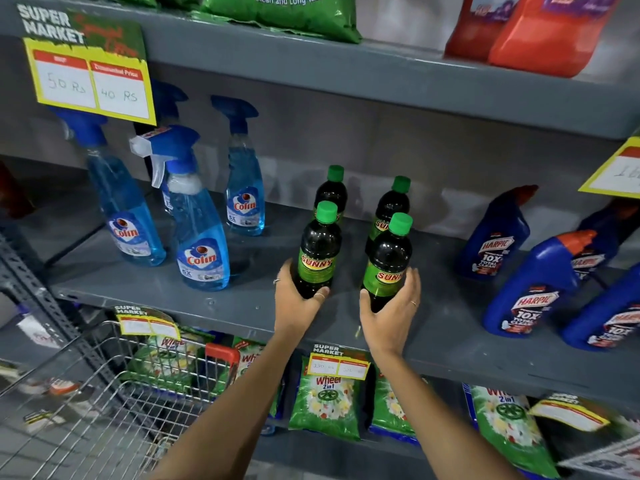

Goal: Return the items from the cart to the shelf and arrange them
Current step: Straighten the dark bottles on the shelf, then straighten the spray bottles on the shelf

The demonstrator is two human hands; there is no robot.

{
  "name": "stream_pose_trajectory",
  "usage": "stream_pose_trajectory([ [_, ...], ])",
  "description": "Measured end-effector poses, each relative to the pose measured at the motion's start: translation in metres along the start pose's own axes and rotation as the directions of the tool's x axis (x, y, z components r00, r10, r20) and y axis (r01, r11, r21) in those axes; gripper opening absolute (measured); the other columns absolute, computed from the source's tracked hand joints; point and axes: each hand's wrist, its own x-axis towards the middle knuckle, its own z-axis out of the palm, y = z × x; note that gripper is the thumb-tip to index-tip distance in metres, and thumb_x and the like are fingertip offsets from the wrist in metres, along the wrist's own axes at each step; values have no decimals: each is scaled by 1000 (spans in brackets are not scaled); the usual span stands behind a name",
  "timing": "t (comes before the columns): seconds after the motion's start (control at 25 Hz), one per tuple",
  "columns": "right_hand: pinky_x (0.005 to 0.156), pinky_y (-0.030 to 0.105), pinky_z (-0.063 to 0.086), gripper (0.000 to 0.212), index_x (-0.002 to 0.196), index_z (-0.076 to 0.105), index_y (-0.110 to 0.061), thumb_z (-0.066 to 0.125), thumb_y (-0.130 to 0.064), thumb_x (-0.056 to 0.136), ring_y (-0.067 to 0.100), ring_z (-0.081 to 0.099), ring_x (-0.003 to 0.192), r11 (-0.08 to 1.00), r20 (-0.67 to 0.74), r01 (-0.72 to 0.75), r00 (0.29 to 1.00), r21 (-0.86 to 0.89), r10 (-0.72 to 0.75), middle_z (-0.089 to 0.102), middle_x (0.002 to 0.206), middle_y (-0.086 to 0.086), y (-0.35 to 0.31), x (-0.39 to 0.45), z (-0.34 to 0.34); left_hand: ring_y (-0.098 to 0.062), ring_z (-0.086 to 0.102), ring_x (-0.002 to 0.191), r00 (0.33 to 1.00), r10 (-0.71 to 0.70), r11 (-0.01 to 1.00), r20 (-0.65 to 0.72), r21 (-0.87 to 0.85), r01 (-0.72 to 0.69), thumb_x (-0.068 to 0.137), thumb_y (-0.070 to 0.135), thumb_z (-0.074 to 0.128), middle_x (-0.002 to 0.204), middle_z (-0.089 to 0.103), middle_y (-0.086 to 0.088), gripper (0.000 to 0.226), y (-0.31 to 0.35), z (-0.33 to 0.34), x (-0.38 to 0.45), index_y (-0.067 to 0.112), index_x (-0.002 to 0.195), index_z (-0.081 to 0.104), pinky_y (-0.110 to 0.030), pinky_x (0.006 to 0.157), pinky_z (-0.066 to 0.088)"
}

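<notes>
Several dark Sunny bottles with green caps stand on the grey middle shelf [242,306]. My left hand [299,303] grips the base of the front left Sunny bottle [318,251]. My right hand [391,313] grips the base of the front right Sunny bottle [388,261]. Both bottles stand upright near the shelf's front edge. Two more Sunny bottles, the back left one [331,192] and the back right one [393,202], stand right behind them. The wire cart [86,403] is at the lower left, below the shelf.
Blue Colin spray bottles [202,237] stand to the left on the same shelf. Blue Harpic bottles [526,289] lean on the right. Price tags [90,81] hang from the shelf above. Green Wheel packets [327,403] fill the shelf below.
</notes>
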Motion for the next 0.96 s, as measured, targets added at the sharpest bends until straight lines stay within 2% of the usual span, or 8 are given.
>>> stream_pose_trajectory([
  [0.08,96,46,38,64,126,35,-7,66,-23,72,33,43,118,983,-105,137,983,-123,-150,47,131,21,-11,-3,-1,-25,51,116,979,29,999,-203,18,-26,78,11,69,127,55,-14,57,-2,-16,-4,6,129,43,-30,97,40],
  [0.24,83,38,29,42,110,40,-11,56,-24,74,24,39,105,919,-181,373,902,-127,-391,52,115,14,-41,-9,10,-29,56,96,847,99,994,-522,88,-62,86,16,59,109,59,-18,30,-5,-67,6,5,113,51,-38,85,46],
  [0.32,85,36,30,36,107,43,-10,55,-22,75,22,41,103,853,-132,519,843,-49,-521,51,110,10,-61,-18,25,-28,54,91,779,95,994,-620,104,-38,88,15,56,106,58,-20,26,-5,-96,20,3,110,51,-37,82,45],
  [0.4,87,34,36,30,105,45,-9,53,-19,77,20,45,101,790,56,604,790,101,-611,58,104,15,-82,-31,45,-32,53,93,716,93,992,-692,125,-8,88,14,54,106,55,-24,26,-10,-125,34,0,109,50,-35,81,41],
  [0.48,88,35,44,33,110,47,-10,54,-21,80,22,51,102,820,359,523,738,232,-571,57,109,15,-99,-44,69,-37,51,95,687,79,991,-722,129,21,87,13,54,109,52,-26,29,-19,-151,47,-4,111,48,-37,83,39],
  [0.6,92,40,48,57,127,38,-15,62,-30,77,22,51,111,948,680,196,661,252,-318,48,128,8,-115,-59,107,-38,47,108,720,10,989,-694,114,97,84,17,63,121,45,-27,49,-37,-187,64,-5,121,42,-36,92,36],
  [0.76,95,46,48,68,124,41,-14,74,-33,67,24,54,113,963,726,-183,687,200,-20,54,127,10,-132,-60,151,-34,30,135,818,-142,977,-558,54,207,72,25,78,146,29,-24,94,-61,-221,88,0,142,20,-41,114,27],
  [0.96,77,33,54,40,95,57,-14,79,-26,64,20,65,91,929,708,-302,704,215,66,68,98,3,-135,-64,182,-24,47,127,879,-156,974,-451,80,214,62,33,84,142,47,-11,109,-79,-231,115,20,145,14,-33,104,38],
])
